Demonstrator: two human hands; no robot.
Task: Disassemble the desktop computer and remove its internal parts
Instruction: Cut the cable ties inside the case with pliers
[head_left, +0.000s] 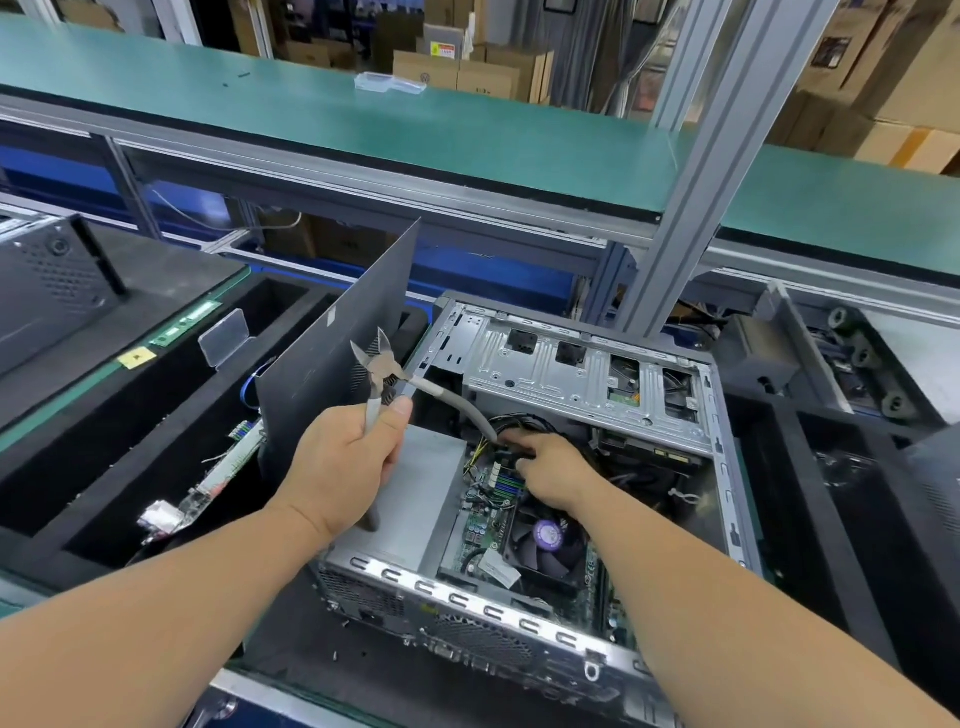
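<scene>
Two bare forearms reach in from the bottom edge. Left hand (345, 462) is raised over the case's left side, fingers curled round the handles of cutters (378, 370), whose open tips point up and away; one handle sticks out below the palm. Right hand (550, 470) is down inside the open PC case (717, 415), fingertips in a bundle of black cables (524, 421); whether it pinches a cable or only touches them cannot be told. Grey cable (457, 402) arcs from near the cutter head down to that bundle.

Case lies on its side on the worktop (291, 644), open side up. Inside: power supply (415, 499) at left, under the left hand; motherboard (483, 493) in the middle; CPU fan (548, 538) with purple hub sticker just below the right wrist; silver drive cage (561, 374) across the far half.

Dark side panel (337, 353) stands upright just left of the case. Black foam tray (104, 452) to the left holds a circuit card (208, 483). Green shelf (415, 130) runs above, with a clear plastic box (389, 83) on it. Small loose screws (337, 621) lie on the worktop by the case's near corner.
</scene>
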